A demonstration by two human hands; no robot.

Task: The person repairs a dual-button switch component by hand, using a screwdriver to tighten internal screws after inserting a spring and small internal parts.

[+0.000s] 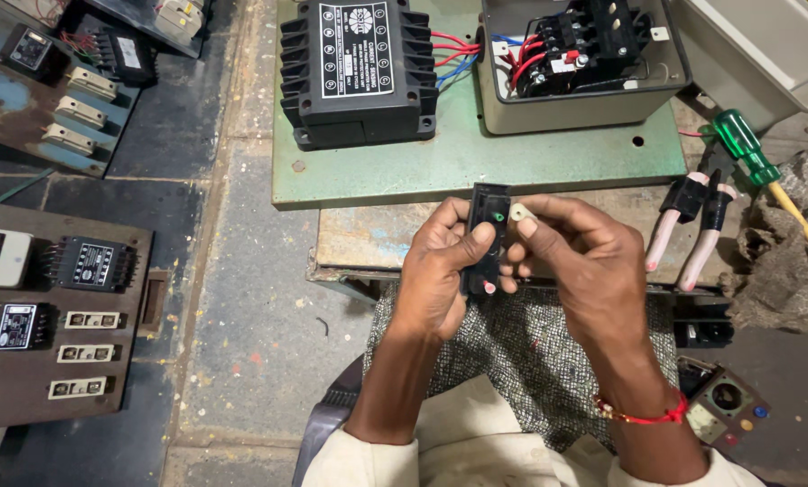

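My left hand [440, 271] grips a small black rectangular switch block [488, 209] upright, thumb near its green button; a red button shows at its lower end. My right hand [584, 261] holds a small white tab-like piece [519, 213] pinched between thumb and fingertip against the block's upper right edge. Both hands hover above a grey woven cloth [530, 352] on my lap. A red thread band circles my right wrist.
A green metal panel [476, 162] ahead carries a black finned unit [359, 68] and a grey box with a wired contactor [584, 54]. Pliers [692, 225] and a green-handled screwdriver [756, 162] lie right. Boards with switches [52, 307] lie left on the floor.
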